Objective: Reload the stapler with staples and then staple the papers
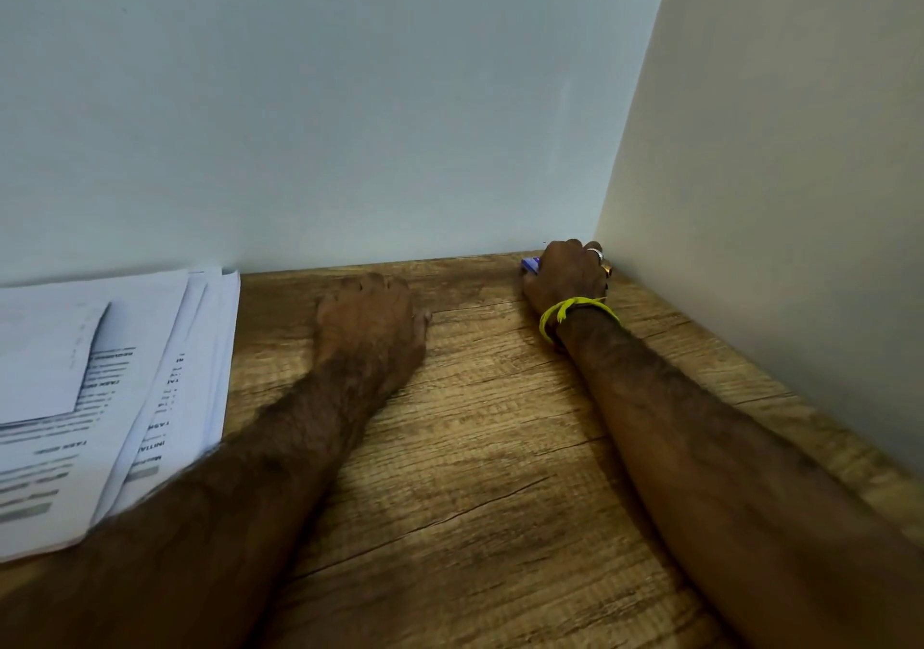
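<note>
Head view, looking down on a wooden desk point(475, 448) set into a corner between a pale back wall point(325, 98) and a cream side wall point(780, 173).

Left hand point(372, 321) lies palm down on bare wood near the middle of the desk, fingers curled loosely under, holding nothing visible. Forearm runs back toward the lower left, crossing the near corner of the papers.

Right hand point(562, 271) is stretched into the far right corner, where the desk meets both walls. Fingers are closed around a small blue-purple object point(531, 264); only a sliver shows at the thumb side, too little to tell whether it is the stapler or a staple box. Ring point(595, 251) on one finger, yellow thread band point(575, 312) tied at the wrist.

Papers point(100, 388): a loose, fanned stack of printed sheets at the left edge of the desk, far end touching the back wall, print blurred. One smaller blank sheet sits on top. Stack is well apart from the right hand, just beside the left forearm.
</note>
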